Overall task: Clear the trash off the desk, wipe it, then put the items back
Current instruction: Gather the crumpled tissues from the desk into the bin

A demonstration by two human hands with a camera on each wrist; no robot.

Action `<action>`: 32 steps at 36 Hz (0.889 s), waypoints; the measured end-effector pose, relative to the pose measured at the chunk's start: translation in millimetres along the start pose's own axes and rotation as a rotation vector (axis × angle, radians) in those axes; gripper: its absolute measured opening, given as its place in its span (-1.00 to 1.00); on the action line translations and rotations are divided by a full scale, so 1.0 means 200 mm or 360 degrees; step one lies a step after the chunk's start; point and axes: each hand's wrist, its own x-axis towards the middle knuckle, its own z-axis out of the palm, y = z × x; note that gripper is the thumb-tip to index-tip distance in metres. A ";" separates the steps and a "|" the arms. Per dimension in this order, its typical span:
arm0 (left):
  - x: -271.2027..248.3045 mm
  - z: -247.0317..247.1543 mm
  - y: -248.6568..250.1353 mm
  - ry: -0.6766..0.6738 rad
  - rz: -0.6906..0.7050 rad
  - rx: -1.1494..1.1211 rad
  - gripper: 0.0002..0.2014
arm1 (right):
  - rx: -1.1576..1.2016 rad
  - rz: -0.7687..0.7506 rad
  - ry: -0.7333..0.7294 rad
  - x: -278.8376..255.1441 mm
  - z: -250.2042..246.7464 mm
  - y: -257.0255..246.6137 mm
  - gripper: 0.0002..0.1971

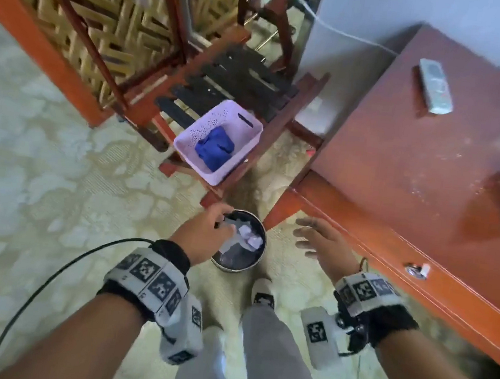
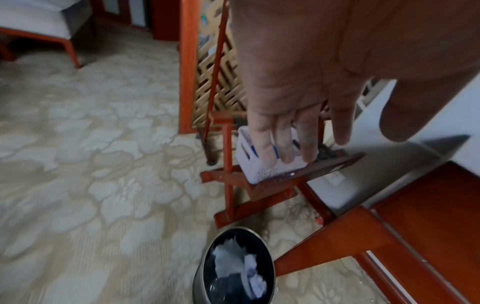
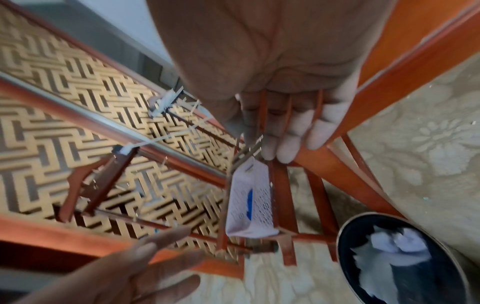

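From the head view, the left hand (image 1: 204,234) hangs over the near rim of a round metal bin (image 1: 238,240) standing on the patterned carpet (image 1: 59,169); its fingers point down toward the crumpled white paper (image 1: 245,235) lying inside, and whether they still touch the paper cannot be told here. The right hand (image 1: 323,243) hovers just right of the bin, fingers spread and holding nothing, close to the corner of the reddish desk (image 1: 416,151). A grey remote (image 1: 435,87) lies on the desk's far part. Beyond the bin a lilac perforated basket (image 1: 216,141) sits on a slatted wooden rack (image 1: 241,86), with a blue cloth (image 1: 214,148) folded in it.

In the left wrist view, the left hand (image 2: 311,72) shows its palm with fingers (image 2: 262,131) straight and slightly apart, gripping nothing; the bin (image 2: 233,267) is below it, paper (image 2: 239,265) resting on its dark liner. The basket (image 2: 267,166) sits on the rack past the fingertips.

In the right wrist view, the right hand (image 3: 272,72) is likewise loose and empty, fingers (image 3: 293,131) extended near a desk leg (image 3: 363,102). The bin (image 3: 402,261) with its paper (image 3: 392,248) is at the lower right, the basket (image 3: 249,201) beyond, and the left hand's fingers (image 3: 124,273) enter from the lower left, straight and bare
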 end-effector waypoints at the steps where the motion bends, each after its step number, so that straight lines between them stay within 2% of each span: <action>1: -0.05 -0.02 0.02 0.0002 0.0043 0.0041 -0.60 | 0.0016 0.0004 0.0036 -0.08 -0.02 -0.02 -0.82; 4: -0.18 -0.05 0.12 -0.0025 0.0184 0.0133 -0.59 | 0.0076 -0.0020 0.0096 -0.28 -0.09 -0.07 -0.80; 8: -0.31 0.00 0.32 -0.0183 0.0403 0.0195 -0.62 | 0.0121 -0.0057 0.0218 -0.54 -0.24 -0.12 -0.81; 12: -0.40 0.13 0.61 -0.0286 0.0629 0.0360 -0.64 | 0.0190 -0.0066 0.0371 -0.75 -0.47 -0.13 -0.80; 16: -0.48 0.33 0.93 -0.0350 0.0873 0.0469 -0.65 | 0.0306 -0.0063 0.0630 -0.97 -0.74 -0.10 -0.79; 21: -0.57 0.67 1.25 -0.0444 0.1097 0.0652 -0.64 | 0.0394 -0.0016 0.0861 -1.19 -1.08 0.07 -0.79; 25: -0.62 1.04 1.45 -0.0544 0.1209 0.0696 -0.65 | 0.0462 0.0048 0.0993 -1.32 -1.36 0.27 -0.78; 32: -0.62 1.78 1.68 -0.0725 0.1182 0.0852 -0.65 | 0.0488 0.0214 0.1129 -1.46 -1.86 0.70 -0.78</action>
